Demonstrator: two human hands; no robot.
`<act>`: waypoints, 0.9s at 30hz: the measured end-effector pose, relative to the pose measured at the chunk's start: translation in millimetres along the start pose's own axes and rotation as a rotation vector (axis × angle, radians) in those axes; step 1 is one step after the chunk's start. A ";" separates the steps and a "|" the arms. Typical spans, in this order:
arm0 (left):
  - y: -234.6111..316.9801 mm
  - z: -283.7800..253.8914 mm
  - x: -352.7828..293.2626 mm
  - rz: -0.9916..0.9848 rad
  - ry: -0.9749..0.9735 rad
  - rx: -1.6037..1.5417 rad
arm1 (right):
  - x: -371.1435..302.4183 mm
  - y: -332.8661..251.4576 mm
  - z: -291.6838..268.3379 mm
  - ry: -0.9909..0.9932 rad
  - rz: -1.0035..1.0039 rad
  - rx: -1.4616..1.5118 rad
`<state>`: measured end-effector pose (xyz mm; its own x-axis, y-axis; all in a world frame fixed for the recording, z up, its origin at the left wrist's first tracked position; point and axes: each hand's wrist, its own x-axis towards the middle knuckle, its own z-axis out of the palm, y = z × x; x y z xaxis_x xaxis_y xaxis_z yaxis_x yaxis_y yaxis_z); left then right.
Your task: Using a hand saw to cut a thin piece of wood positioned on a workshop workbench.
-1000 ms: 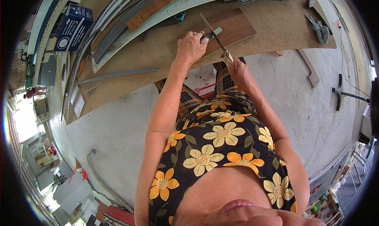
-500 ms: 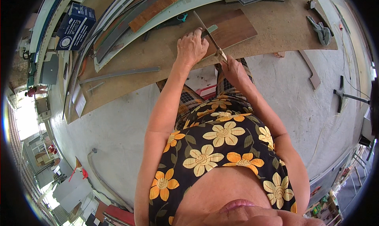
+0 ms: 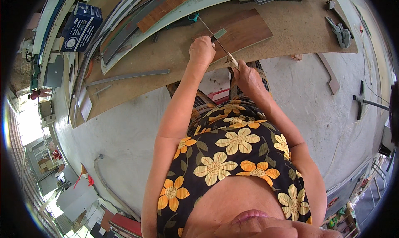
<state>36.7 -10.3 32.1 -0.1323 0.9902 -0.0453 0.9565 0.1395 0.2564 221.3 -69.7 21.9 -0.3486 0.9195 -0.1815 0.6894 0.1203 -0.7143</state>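
My right hand (image 3: 249, 78) is closed round the pale wooden handle of a handsaw (image 3: 213, 35), whose long thin blade points away and to the left. Under the blade, a narrow grey-green strip (image 3: 220, 32) pokes out past it to the right. My left hand (image 3: 202, 51) is closed on the strip's near end, just left of the blade; its fingertips are hidden. Beneath lies a dark brown wood-grain board (image 3: 247, 29) on the brown worktable (image 3: 137, 81). I cannot tell whether the teeth touch the strip.
Long strips and curved panels (image 3: 170, 9) pile up at the far left, near teal-handled scissors (image 3: 193, 17) and a blue box (image 3: 82, 27). A grey glove (image 3: 341, 33) and a hammer-like tool (image 3: 331, 5) lie at the right. One loose grey strip (image 3: 129, 77) rests near the table's front edge.
The saw blade has swung slightly left at its far end and shows more edge-on. My left hand has rolled into a tighter fist and shifted a little nearer to me.
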 end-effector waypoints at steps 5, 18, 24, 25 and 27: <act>-5.5 2.5 0.4 0.051 -0.015 -0.030 | -1.4 0.5 0.7 0.040 -0.031 -0.061; -3.7 -6.7 -2.8 0.074 -0.091 -0.127 | 34.0 -16.9 4.6 0.029 -0.044 -0.048; -2.1 4.2 -4.7 0.137 -0.028 -0.136 | 32.2 -18.3 1.1 0.028 0.003 -0.035; -1.2 5.5 -3.8 0.139 -0.027 -0.141 | 37.6 -18.3 2.0 0.053 -0.013 -0.056; 1.3 7.9 -1.3 0.124 0.041 -0.126 | 46.9 -20.2 2.1 0.080 -0.026 -0.083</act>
<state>40.1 -11.5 24.8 -0.0284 0.9990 0.0334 0.9262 0.0138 0.3768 189.6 -29.8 26.4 -0.3174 0.9422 -0.1069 0.7324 0.1720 -0.6588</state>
